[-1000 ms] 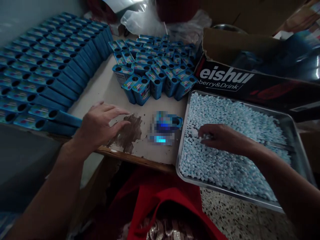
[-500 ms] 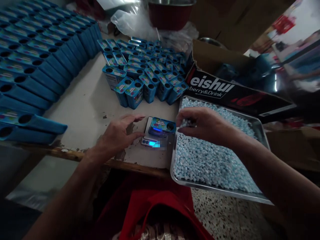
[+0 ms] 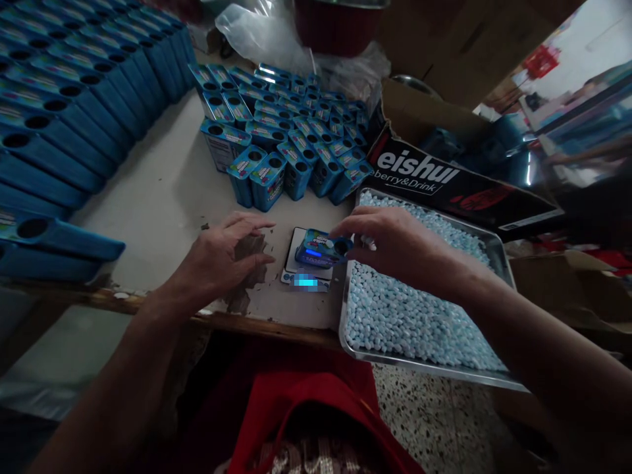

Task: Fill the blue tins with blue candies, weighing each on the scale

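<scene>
A blue printed container point(image 3: 316, 247) with a round hole in its top sits on a small digital scale point(image 3: 291, 260) with a lit display. My right hand point(image 3: 399, 240) has curled fingers around some pale candies point(image 3: 368, 242), and its fingertips are at the container's hole end. Beneath that hand lies a metal tray point(image 3: 419, 367) filled with small pale blue and white candies point(image 3: 419, 322). To the left of the scale, my left hand point(image 3: 210, 257) hovers with thumb and fingers apart, holding nothing.
Several similar blue containers point(image 3: 266, 181) stand grouped behind the scale, and long rows of them point(image 3: 99, 131) line the table's left side. A black printed carton point(image 3: 464, 187) stands behind the tray. Clear plastic point(image 3: 257, 33) and a dark red pot point(image 3: 340, 26) are at the back.
My right hand has moved left from over the tray edge to the container's hole end, still with candies. My left hand has drawn slightly left, away from the scale.
</scene>
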A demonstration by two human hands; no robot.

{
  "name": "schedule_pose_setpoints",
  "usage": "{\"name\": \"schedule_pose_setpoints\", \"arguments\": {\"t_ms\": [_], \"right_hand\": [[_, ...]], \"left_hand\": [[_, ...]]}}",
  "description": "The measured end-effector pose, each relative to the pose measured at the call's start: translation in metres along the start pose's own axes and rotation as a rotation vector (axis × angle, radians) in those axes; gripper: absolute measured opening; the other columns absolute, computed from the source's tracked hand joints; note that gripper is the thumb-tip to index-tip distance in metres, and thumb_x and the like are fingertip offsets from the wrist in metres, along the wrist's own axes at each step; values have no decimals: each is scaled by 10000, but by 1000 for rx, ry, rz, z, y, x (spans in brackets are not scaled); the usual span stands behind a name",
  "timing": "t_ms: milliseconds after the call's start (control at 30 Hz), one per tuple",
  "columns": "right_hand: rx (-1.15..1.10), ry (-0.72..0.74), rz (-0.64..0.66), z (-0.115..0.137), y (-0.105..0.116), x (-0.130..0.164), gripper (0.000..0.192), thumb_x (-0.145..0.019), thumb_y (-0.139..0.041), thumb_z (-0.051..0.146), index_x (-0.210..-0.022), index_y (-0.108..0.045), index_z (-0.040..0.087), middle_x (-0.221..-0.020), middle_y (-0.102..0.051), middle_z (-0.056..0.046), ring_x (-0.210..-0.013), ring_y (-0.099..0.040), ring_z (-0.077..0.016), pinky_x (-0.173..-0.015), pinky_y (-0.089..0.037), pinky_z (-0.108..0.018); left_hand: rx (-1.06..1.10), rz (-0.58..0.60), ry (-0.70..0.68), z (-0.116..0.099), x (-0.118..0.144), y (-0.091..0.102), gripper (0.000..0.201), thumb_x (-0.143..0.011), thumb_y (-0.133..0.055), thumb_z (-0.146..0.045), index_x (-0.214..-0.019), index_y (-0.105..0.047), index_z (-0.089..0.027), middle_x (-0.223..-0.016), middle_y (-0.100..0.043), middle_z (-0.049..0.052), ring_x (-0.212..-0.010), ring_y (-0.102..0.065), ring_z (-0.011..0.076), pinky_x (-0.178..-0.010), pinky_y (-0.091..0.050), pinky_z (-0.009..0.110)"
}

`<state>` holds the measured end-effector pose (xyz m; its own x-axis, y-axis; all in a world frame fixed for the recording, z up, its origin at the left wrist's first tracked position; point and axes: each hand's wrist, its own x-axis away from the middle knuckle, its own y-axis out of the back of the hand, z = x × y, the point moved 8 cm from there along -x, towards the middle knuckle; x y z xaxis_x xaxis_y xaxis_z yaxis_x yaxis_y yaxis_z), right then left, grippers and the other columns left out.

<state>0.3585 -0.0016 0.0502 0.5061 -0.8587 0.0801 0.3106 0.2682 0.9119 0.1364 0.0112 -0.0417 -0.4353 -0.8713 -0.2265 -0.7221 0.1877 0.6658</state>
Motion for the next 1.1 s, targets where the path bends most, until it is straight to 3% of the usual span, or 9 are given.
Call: {"name": "schedule_pose_setpoints", "arguments": {"t_ms": [100,233,333,433,567,700,767,900,1100], "right_hand": [[-233,-59,-9,-18,5,3,128,-878,-755,193,-961,-847,225,-924,-784,-32,-831,-705,-191,-776,-545,-345],[-733,-369,-47,-89,-2,33,183,-817,-868,346,-945,-820,224,-877,-781,-35,-784,-705,-183,-726,-580,-325],[-958,-644,-188,-148,-24,74,286,-778,-920,360,-1008,-807,235,-1001,-807,-55,-854,-742,-184,-778,-607,-321],[-1074,-779,-177,-174,-56,105,294,-753,-910,265,-1028,-813,232,-1042,-815,-73,-959,-770,-219,-875,-618,-354],[-1117,-693,-32,-156,-73,105,264,-726,-924,241,-969,-824,213,-986,-806,-56,-966,-755,-213,-941,-592,-359],[-1057,-535,-23,-120,-51,81,195,-813,-895,331,-945,-824,205,-896,-779,-50,-828,-698,-178,-774,-557,-311],[-1021,-450,-55,-103,-37,69,171,-878,-840,353,-987,-825,222,-891,-763,-39,-757,-638,-154,-688,-503,-293],[-938,-294,-23,-79,-31,49,217,-883,-853,405,-1020,-812,242,-921,-747,-27,-794,-620,-170,-700,-477,-312],[-777,-186,-72,-71,-39,33,280,-810,-912,410,-933,-783,194,-654,-566,48,-589,-458,-121,-541,-313,-295]], "left_hand": [[-9,10,4,-2,2,1,454,-918,-737,-367,-1356,-693,-254,-1388,-713,88,-1278,-690,292,-1145,-549,472],[-26,6,5,-8,5,7,434,-925,-751,-369,-1333,-714,-227,-1331,-746,86,-1220,-716,291,-1119,-570,468],[-33,-53,18,-17,3,13,386,-942,-753,-339,-1311,-732,-227,-1280,-772,69,-1155,-740,267,-1068,-601,436],[-32,-126,-16,-35,-4,15,318,-948,-770,-305,-1255,-754,-226,-1239,-794,54,-1137,-753,254,-1052,-606,417],[-64,-175,-84,-65,-16,8,239,-961,-796,-338,-1188,-763,-270,-1182,-798,21,-1097,-757,229,-992,-611,378],[-135,-232,-149,-88,-24,-2,142,-932,-832,-265,-1055,-779,-218,-1033,-793,39,-984,-747,225,-920,-598,367],[-170,-223,-131,-91,-26,-8,120,-916,-848,-239,-1015,-784,-214,-1008,-787,46,-976,-738,237,-907,-590,374],[-203,-223,-86,-91,-29,-16,132,-893,-875,-238,-1000,-801,-215,-1019,-770,47,-987,-720,243,-906,-578,378],[-200,-194,-103,-90,-36,-28,103,-884,-879,-219,-977,-834,-217,-1015,-741,45,-995,-695,234,-936,-557,378]]}}
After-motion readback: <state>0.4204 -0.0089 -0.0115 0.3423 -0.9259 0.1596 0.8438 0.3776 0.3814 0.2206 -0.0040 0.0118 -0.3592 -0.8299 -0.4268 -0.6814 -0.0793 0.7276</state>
